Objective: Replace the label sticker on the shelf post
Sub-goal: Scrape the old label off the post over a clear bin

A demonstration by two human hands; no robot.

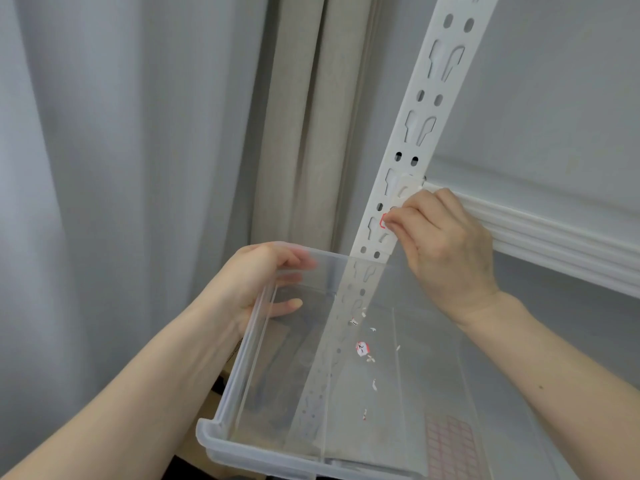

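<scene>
Plainly the old label is coming off and the new one has not been touched: the white slotted shelf post (415,133) leans up across the view in front of grey and beige curtains (173,116), and a clear plastic bin (242,393) is held under the spot being worked. The left hand (263,282) grips the bin's far corner, fingers curled over the rim and thumb inside, closed firmly on it. The right hand (443,244) is pinched tight against the post, thumb and fingertip nipped on the red-edged remnant of the label sticker (382,221), which sits on the post's face just above the bin's rim. In the bin lie a larger torn piece with red border and a handwritten mark (362,348) and several tiny white scraps (374,384), so I judge the peeling to be partway through, coming away in bits. The next move calls for a slow, low pull or more scratching with a nail to lift the rest cleanly, the bin kept beneath to catch it. A sheet of red-bordered blank labels (450,441) shows dimly through the bin's floor. How much sticker remains under the fingers is hidden, and the writing on the torn piece is too small to read
</scene>
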